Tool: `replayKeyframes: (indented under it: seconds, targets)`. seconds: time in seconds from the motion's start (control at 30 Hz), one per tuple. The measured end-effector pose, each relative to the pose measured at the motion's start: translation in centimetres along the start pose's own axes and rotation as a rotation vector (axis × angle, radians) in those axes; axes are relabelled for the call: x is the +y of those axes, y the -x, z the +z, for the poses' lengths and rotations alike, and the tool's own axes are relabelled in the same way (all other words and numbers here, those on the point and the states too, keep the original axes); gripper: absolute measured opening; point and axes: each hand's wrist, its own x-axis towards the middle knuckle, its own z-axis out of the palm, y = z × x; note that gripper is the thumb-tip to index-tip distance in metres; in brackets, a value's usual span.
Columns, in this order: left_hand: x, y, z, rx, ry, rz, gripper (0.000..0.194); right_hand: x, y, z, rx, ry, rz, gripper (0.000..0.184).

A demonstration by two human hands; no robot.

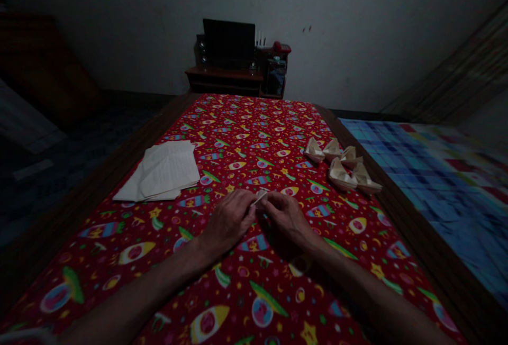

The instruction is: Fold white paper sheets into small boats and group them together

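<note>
A small piece of folded paper (pixel 260 197) sits between my two hands, over the middle of the red patterned cloth (pixel 254 260). My left hand (pixel 232 215) is closed on its left side, fingers bent over it. On the other side my right hand (pixel 286 215) pinches the paper between thumb and fingers. Much of the paper is hidden by the fingers. To the left lies a stack of printed paper sheets (pixel 166 170). Several folded paper boats (pixel 343 173) stand grouped at the right.
The cloth covers a long table with dark wooden edges (pixel 397 218). Beyond its far end stand a monitor (pixel 229 43) on a brown desk (pixel 224 75) and a red telephone (pixel 281 47). A blue checked mat (pixel 416 175) lies to the right.
</note>
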Motion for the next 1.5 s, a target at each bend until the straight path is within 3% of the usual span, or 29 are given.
replayKeyframes:
  seconds: [0.1,0.23,0.4,0.6,0.87,1.1,1.33,1.5]
  targets:
    - [-0.2,-0.1,-0.6,-0.046,-0.178,0.125,0.013,0.0,0.4,-0.5,0.012,0.284,-0.012,0.022]
    - [0.1,-0.3,-1.0,-0.151,-0.406,0.262,0.021,-0.2,1.4,-1.3,0.120,0.784,-0.174,0.027]
    - [0.2,-0.3,-0.7,-0.250,-0.288,0.160,0.019,0.0,1.4,-1.3,-0.013,1.117,-0.359,0.010]
    - [-1.1,0.0,0.0,-0.203,-0.123,-0.013,0.013,0.6,0.9,-1.4,0.026,1.095,-0.367,0.011]
    - [-2.2,-0.5,0.7,-0.166,-0.170,-0.136,0.018,0.8,0.1,-1.1,0.025,0.975,-0.188,0.021]
    - [-2.6,-0.5,0.8,-0.152,-0.277,-0.107,0.023,0.9,-0.6,-1.0,0.003,1.030,-0.232,0.015]
    - [-3.1,-0.2,-0.3,-0.088,0.096,-0.224,0.020,0.6,0.7,-1.1,0.032,1.049,-0.285,0.012]
    - [-3.0,-0.7,-0.2,-0.114,0.083,-0.228,0.021,0.5,1.2,-1.5,-0.020,0.990,-0.334,0.018]
